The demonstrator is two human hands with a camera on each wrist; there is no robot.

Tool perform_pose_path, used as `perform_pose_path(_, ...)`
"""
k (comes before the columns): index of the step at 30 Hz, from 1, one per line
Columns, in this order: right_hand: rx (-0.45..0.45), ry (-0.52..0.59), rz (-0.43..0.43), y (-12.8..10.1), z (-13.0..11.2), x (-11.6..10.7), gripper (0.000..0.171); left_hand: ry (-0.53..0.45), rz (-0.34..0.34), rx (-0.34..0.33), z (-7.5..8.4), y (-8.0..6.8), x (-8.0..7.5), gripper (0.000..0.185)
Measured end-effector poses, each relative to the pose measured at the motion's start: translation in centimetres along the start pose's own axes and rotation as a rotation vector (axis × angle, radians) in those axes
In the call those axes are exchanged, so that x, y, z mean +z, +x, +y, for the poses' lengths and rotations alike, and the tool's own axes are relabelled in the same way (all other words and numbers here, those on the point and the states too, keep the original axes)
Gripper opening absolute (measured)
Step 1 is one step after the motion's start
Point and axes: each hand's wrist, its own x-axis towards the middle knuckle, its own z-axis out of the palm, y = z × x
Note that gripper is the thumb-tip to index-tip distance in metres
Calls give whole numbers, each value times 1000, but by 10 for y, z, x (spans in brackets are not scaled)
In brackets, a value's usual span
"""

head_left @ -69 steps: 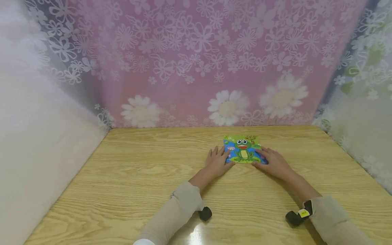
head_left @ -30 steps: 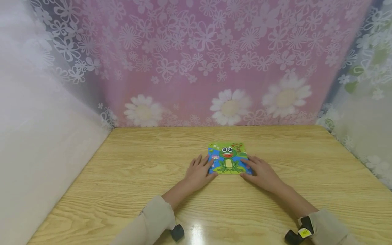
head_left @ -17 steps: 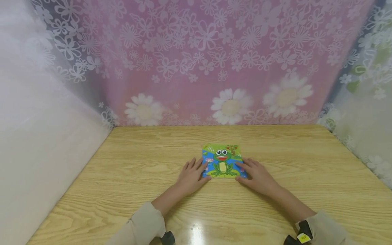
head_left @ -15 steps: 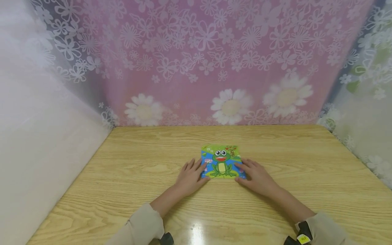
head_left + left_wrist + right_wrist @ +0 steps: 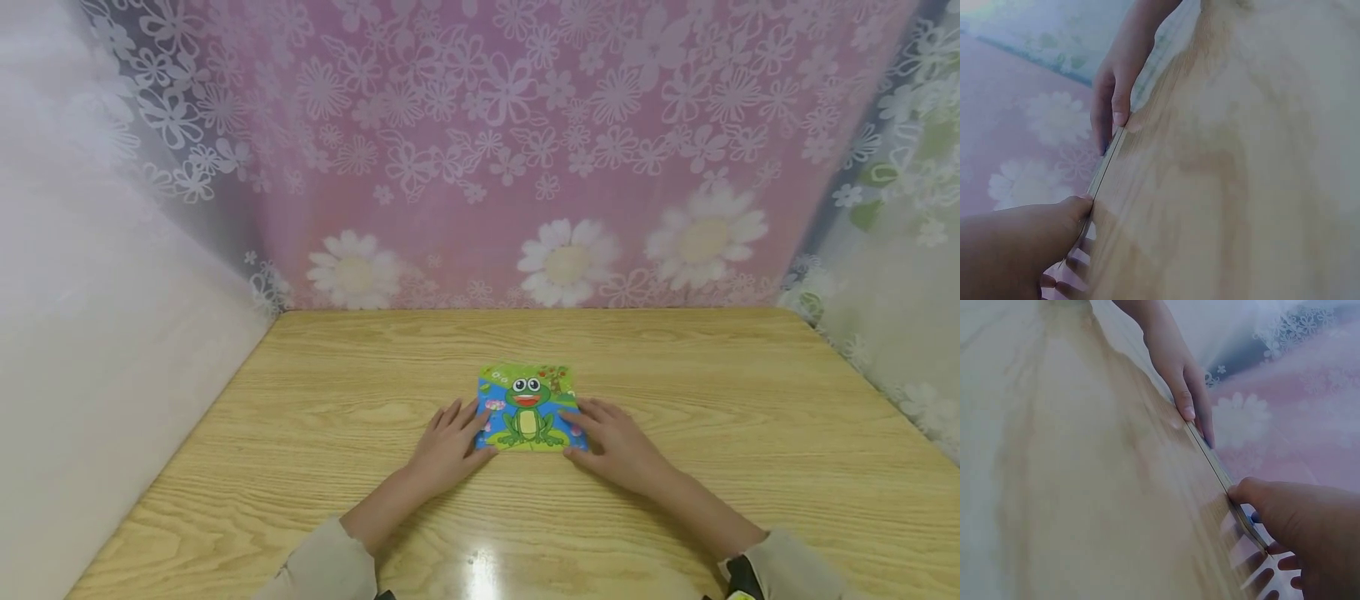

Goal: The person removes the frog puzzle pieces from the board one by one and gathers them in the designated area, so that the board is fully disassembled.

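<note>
While the left hand lies lower centre of the head view, fingers straight against the frog puzzle board's left edge, the right hand mirrors it opposite. Both wrist views add thumbs at the board's near edge, seemingly just touching. It lies flat on the wooden table.

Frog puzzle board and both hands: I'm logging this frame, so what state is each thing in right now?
Frog puzzle board: flat on the table, picture side up, all pieces apparently in place.
Left hand: fingers straight, on the board's left edge, thumb at its near edge.
Right hand: fingers straight, on the board's right edge, thumb at its near edge.
Table: wooden, glossy, bearing the board.
</note>
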Motion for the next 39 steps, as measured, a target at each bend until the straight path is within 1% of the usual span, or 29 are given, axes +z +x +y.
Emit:
perform_pose_path(5,-7,10,-9,0,-8,0,53,-23,7,-6,-2,-9,-2,64)
perform_pose_path(12,-21,29,-21,-1,-14,4,53,-32,26,1,-6,-21,-5,63)
perform_pose_path(20,-67,19,-18,-2,-24,5,51,-65,24,-8,-9,-34,-11,62)
perform_pose_path(27,-93,18,-13,-3,-31,6,50,-67,14,-15,-12,-43,-15,62)
perform_pose_path(31,-88,23,-34,-3,-35,7,51,-70,5,-18,-15,-48,-17,62)
perform_pose_path(39,-91,22,-64,-3,-43,8,51,-71,12,-17,-20,-59,-19,62)
